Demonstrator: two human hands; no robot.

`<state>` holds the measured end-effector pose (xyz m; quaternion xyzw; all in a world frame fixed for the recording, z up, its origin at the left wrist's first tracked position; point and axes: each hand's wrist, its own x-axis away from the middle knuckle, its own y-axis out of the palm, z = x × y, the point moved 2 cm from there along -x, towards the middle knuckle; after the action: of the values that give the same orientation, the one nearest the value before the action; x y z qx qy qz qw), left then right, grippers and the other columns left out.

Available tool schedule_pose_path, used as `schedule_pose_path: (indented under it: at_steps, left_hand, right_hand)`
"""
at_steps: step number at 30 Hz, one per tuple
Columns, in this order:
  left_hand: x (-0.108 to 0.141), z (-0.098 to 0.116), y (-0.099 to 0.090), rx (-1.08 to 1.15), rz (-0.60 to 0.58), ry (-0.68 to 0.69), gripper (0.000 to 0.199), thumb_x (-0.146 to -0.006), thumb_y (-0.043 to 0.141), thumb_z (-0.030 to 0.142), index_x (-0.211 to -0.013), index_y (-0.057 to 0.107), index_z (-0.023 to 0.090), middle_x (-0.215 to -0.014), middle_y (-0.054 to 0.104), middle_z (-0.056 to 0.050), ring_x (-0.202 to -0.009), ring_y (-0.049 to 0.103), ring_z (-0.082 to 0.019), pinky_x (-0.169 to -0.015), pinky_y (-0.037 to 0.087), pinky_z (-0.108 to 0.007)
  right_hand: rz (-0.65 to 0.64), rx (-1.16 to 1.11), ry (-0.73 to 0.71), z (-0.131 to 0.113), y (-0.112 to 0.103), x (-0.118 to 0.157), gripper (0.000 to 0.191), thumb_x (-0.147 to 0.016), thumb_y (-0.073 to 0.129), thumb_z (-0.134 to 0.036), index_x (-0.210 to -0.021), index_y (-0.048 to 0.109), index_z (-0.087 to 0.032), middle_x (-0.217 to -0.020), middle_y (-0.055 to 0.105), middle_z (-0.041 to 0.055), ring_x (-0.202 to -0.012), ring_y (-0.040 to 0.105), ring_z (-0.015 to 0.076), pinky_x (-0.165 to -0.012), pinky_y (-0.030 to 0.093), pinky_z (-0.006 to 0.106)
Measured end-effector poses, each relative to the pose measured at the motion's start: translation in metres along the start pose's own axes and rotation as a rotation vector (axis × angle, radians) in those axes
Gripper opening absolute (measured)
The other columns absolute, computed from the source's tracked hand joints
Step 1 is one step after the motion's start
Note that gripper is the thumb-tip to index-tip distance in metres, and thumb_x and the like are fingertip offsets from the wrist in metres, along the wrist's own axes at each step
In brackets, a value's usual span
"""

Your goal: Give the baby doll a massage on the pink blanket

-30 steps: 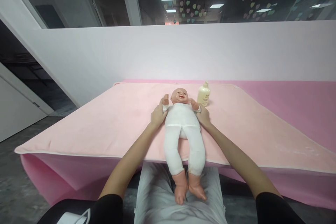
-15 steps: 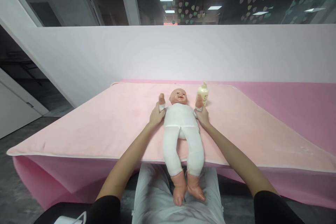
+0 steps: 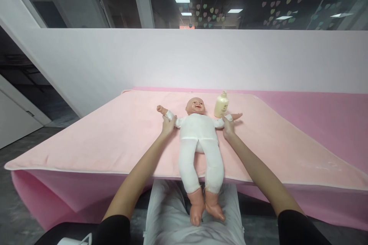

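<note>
A baby doll (image 3: 198,128) with a white cloth body lies face up on a pale pink blanket (image 3: 120,134), its arms stretched out to both sides. Its bare feet hang past the table's near edge, over my lap. My left hand (image 3: 169,124) is closed around the doll's arm on the left, just below the wrist. On the other side, my right hand (image 3: 229,127) grips the opposite arm near its wrist. A pale yellow pump bottle (image 3: 221,105) stands upright just behind that arm, close to the doll's hand.
Darker pink cloth (image 3: 322,118) covers the table beneath the blanket and hangs down in front. Behind the table rises a white low wall (image 3: 201,59) with dark glass above. A white door (image 3: 20,116) is at the far left.
Both doll arms have swung outward, from pointing up beside the head to spread wide. My hands have moved apart slightly with them. The bottle is less covered now.
</note>
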<state>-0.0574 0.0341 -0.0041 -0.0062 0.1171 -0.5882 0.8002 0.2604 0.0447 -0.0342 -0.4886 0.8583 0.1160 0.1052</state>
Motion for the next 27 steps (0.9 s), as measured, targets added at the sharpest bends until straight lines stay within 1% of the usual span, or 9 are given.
schedule_pose_path:
  at_steps: [1, 3, 6, 9, 12, 15, 21, 27]
  left_hand:
    - [0.003, 0.002, 0.001, -0.1, -0.03, 0.035, 0.063, -0.08, 0.059, 0.043, -0.131, 0.034, 0.016, -0.109, 0.063, -0.015, -0.097, 0.064, -0.027, -0.079, 0.051, -0.039]
    - [0.01, 0.006, 0.002, -0.263, -0.104, 0.114, 0.071, -0.082, 0.055, 0.048, -0.139, 0.027, 0.016, -0.108, 0.065, -0.014, -0.094, 0.064, -0.029, -0.079, 0.049, -0.04]
    - [0.015, 0.011, 0.002, -0.391, -0.183, 0.234, 0.07, -0.084, 0.049, 0.048, -0.143, 0.025, 0.02, -0.107, 0.067, -0.012, -0.089, 0.065, -0.03, -0.077, 0.048, -0.04]
    - [0.015, 0.012, 0.002, -0.421, -0.196, 0.288, 0.065, -0.085, 0.048, 0.046, -0.142, 0.028, 0.022, -0.106, 0.067, -0.01, -0.087, 0.065, -0.028, -0.076, 0.047, -0.039]
    - [0.015, 0.012, 0.002, -0.434, -0.193, 0.269, 0.059, -0.085, 0.047, 0.046, -0.137, 0.034, 0.021, -0.101, 0.068, -0.009, -0.084, 0.064, -0.027, -0.074, 0.047, -0.037]
    - [0.015, 0.012, 0.001, -0.433, -0.197, 0.25, 0.057, -0.084, 0.048, 0.045, -0.134, 0.035, 0.02, -0.101, 0.068, -0.009, -0.084, 0.064, -0.026, -0.074, 0.047, -0.037]
    - [0.017, 0.013, 0.002, -0.437, -0.184, 0.228, 0.056, -0.084, 0.049, 0.046, -0.133, 0.037, 0.021, -0.104, 0.067, -0.01, -0.089, 0.063, -0.027, -0.077, 0.047, -0.038]
    - [0.019, 0.012, 0.004, -0.42, -0.194, 0.205, 0.057, -0.084, 0.05, 0.043, -0.134, 0.037, 0.019, -0.107, 0.066, -0.01, -0.09, 0.063, -0.027, -0.08, 0.046, -0.038]
  right_hand:
    - [0.005, 0.032, 0.02, -0.004, 0.001, 0.004, 0.054, -0.069, 0.056, -0.039, -0.12, 0.047, -0.021, -0.117, 0.061, 0.0118, -0.106, 0.061, 0.0244, -0.084, 0.054, 0.039]
    - [-0.041, 0.126, 0.032, -0.013, 0.004, 0.014, 0.054, -0.066, 0.058, -0.036, -0.116, 0.049, -0.02, -0.112, 0.063, 0.0119, -0.1, 0.061, 0.0253, -0.083, 0.053, 0.041]
    - [-0.136, 0.284, -0.037, -0.027, 0.008, 0.024, 0.043, -0.066, 0.056, -0.036, -0.107, 0.053, -0.021, -0.102, 0.066, 0.0103, -0.093, 0.061, 0.0265, -0.084, 0.05, 0.043]
    - [-0.163, 0.342, -0.077, -0.034, 0.008, 0.028, 0.041, -0.067, 0.057, -0.037, -0.105, 0.054, -0.022, -0.104, 0.066, 0.0102, -0.093, 0.061, 0.027, -0.084, 0.048, 0.042]
    - [-0.149, 0.335, -0.026, -0.035, 0.005, 0.027, 0.04, -0.066, 0.058, -0.037, -0.103, 0.054, -0.021, -0.103, 0.066, 0.0103, -0.092, 0.061, 0.0274, -0.083, 0.048, 0.042]
    - [-0.138, 0.32, 0.014, -0.033, 0.004, 0.024, 0.039, -0.065, 0.06, -0.037, -0.1, 0.055, -0.021, -0.101, 0.066, 0.0093, -0.089, 0.061, 0.0274, -0.08, 0.049, 0.042]
    - [-0.133, 0.323, -0.003, -0.031, 0.003, 0.023, 0.037, -0.064, 0.062, -0.036, -0.097, 0.054, -0.021, -0.097, 0.066, 0.0084, -0.087, 0.06, 0.0275, -0.08, 0.048, 0.043]
    - [-0.119, 0.353, -0.037, -0.028, 0.0, 0.021, 0.035, -0.064, 0.062, -0.033, -0.096, 0.053, -0.021, -0.093, 0.064, 0.006, -0.083, 0.058, 0.0231, -0.083, 0.048, 0.042]
